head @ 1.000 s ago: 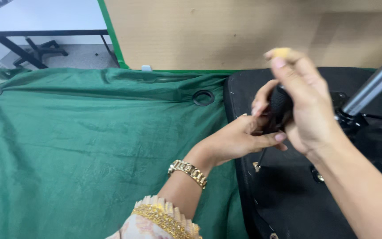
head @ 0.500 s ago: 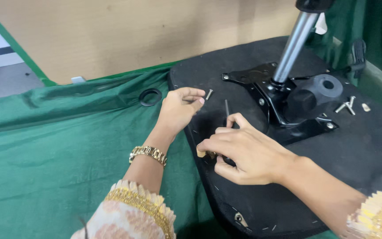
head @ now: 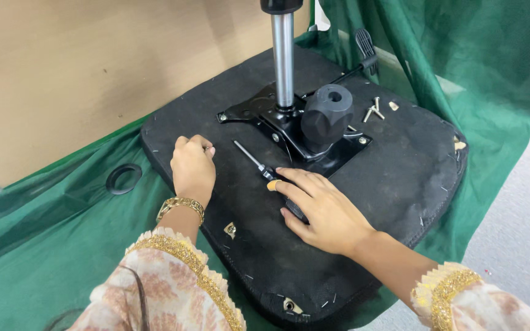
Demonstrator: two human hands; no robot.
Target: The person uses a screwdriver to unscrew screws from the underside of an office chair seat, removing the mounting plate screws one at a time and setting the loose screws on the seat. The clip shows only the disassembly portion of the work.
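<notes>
Both hands have shifted: right hand [head: 320,211] now covers the screwdriver [head: 259,167] handle, shaft pointing up-left, nearer than the loosely curled, empty left hand [head: 192,168].

Screwdriver [head: 264,168] handle under the right hand [head: 323,211]; gas-lift column [head: 283,52] top beyond the frame's upper edge.
</notes>
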